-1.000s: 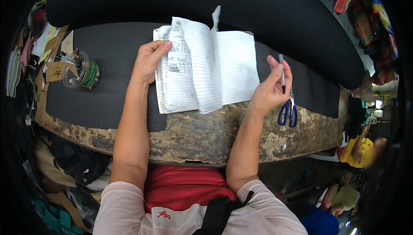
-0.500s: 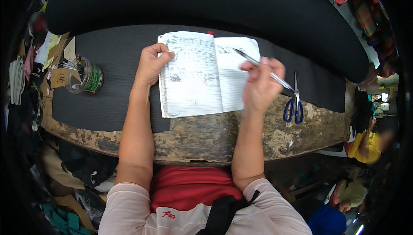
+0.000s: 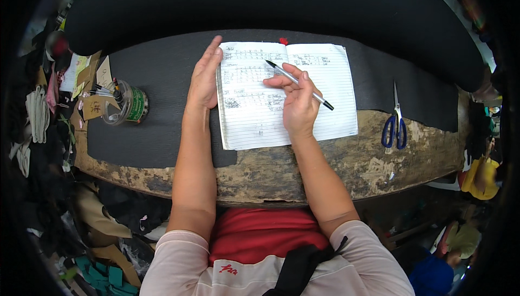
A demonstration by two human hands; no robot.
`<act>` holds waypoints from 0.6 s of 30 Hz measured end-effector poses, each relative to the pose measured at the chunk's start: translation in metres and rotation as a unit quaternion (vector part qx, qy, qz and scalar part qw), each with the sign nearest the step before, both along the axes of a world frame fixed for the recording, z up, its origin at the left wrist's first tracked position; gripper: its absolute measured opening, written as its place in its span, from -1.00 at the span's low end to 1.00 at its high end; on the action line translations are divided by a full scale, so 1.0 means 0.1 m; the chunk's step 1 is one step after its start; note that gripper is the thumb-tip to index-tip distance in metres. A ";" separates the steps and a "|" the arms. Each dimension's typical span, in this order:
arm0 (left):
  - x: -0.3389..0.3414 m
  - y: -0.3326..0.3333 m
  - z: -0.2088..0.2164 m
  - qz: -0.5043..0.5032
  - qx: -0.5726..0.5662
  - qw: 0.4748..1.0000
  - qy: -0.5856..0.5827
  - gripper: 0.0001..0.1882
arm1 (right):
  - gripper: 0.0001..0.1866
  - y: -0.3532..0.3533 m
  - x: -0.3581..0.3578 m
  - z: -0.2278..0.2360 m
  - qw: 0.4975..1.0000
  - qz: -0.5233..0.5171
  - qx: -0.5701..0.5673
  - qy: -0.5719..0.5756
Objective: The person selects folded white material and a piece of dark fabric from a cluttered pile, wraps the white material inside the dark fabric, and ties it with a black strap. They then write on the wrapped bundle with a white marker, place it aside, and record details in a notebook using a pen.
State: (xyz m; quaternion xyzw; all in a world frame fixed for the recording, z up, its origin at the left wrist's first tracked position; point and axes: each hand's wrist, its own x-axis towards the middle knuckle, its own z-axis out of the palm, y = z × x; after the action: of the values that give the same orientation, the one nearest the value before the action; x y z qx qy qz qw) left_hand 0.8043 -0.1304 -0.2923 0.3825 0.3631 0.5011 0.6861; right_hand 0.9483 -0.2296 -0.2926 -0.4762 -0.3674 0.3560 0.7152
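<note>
An open lined notebook (image 3: 254,122) with handwriting on both pages lies in front of me on the worktable. My left hand (image 3: 206,79) stands on edge along the notebook's left side, fingers stretched out and nothing in them. Over the middle of the notebook, my right hand (image 3: 299,103) holds a silver and black pen (image 3: 297,83) between thumb and fingers. The pen slants, one tip pointing at the upper left page and the other down to the right. Right of the notebook lies a pair of scissors (image 3: 395,125) with dark blue handles.
Black cloth (image 3: 162,139) covers much of the worn wooden table (image 3: 260,179). A large black roll (image 3: 260,3) curves along the far side. At left stands a clear plastic jar (image 3: 130,103) with pens, beside cardboard pieces (image 3: 99,106). Other people (image 3: 479,179) are at the right edge.
My left hand has let go of the page edge and opened out. My right hand with the pen has moved left, from the right page to the notebook's middle. The view has shifted slightly.
</note>
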 end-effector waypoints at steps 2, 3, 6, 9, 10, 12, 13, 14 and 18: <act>0.01 0.01 0.00 0.017 -0.036 0.998 -0.040 -0.49 | -0.48 0.00 0.04 0.00 1.000 0.008 0.004 -0.017; 0.00 0.01 0.00 0.015 -0.058 0.996 -0.058 -0.49 | -0.47 0.00 0.05 0.00 1.000 0.006 0.007 -0.026; -0.04 0.02 0.01 -0.061 -0.059 0.995 -0.054 -0.47 | -0.48 -0.01 0.06 0.03 0.998 0.017 0.001 -0.068; -0.06 0.01 0.00 -0.103 -0.035 0.994 -0.025 -0.48 | -0.51 -0.05 0.02 0.06 0.994 0.035 -0.023 -0.102; -0.06 0.00 0.00 -0.112 -0.027 0.993 -0.019 -0.50 | -0.53 -0.05 0.01 0.08 0.992 0.044 -0.022 -0.115; -0.04 -0.02 -0.01 -0.101 -0.044 0.993 -0.040 -0.52 | -0.55 -0.07 -0.01 0.10 0.988 0.065 -0.024 -0.138; -0.03 -0.03 -0.01 -0.099 -0.045 0.992 -0.060 -0.53 | -0.58 -0.09 -0.03 0.11 0.991 0.067 -0.018 -0.117; -0.02 -0.04 -0.02 -0.094 -0.052 0.992 -0.071 -0.53 | -0.59 -0.09 -0.02 0.12 0.985 0.053 0.003 -0.166; 0.01 -0.03 -0.05 -0.101 -0.053 0.982 -0.150 -0.54 | -0.64 -0.09 -0.01 0.14 0.960 0.027 0.074 -0.268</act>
State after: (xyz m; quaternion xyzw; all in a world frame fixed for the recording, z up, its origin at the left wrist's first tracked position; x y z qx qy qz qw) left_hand 0.8054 -0.1338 -0.2971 0.3011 0.2419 0.4606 0.7992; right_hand 0.9473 -0.2385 -0.2788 -0.4899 -0.5834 0.2068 0.6139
